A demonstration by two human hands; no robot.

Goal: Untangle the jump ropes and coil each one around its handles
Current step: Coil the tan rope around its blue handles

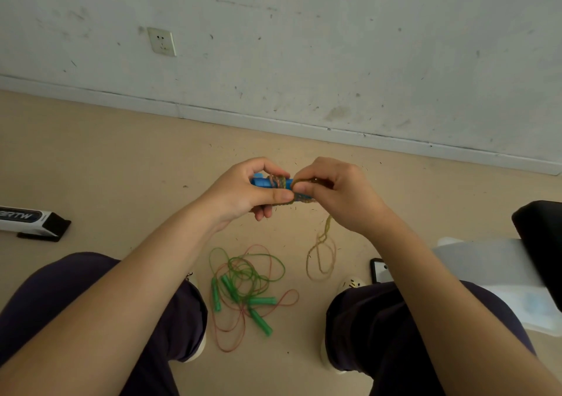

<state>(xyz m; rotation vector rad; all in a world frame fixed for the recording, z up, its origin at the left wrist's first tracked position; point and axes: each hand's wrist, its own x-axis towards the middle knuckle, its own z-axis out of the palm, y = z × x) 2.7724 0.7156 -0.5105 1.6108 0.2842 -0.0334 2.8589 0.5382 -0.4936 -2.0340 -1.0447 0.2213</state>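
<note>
My left hand [249, 190] grips the blue handles [261, 181] of a jump rope, held level above the floor. An olive-yellow rope [284, 181] is wound in several turns round them. My right hand [334, 191] pinches that rope just right of the coil. Its loose end hangs down below my right hand into loops [320, 258] over the floor. Between my feet lies a tangle of green rope [252, 271] and red rope [231, 334] with several green handles [260, 322].
I sit facing a scuffed white wall [304, 45] with a socket [161, 41]. A white and black box [33, 222] lies on the tan floor at left. A phone [378, 271] and a clear plastic bag [501, 274] lie at right beside a black object [541, 237].
</note>
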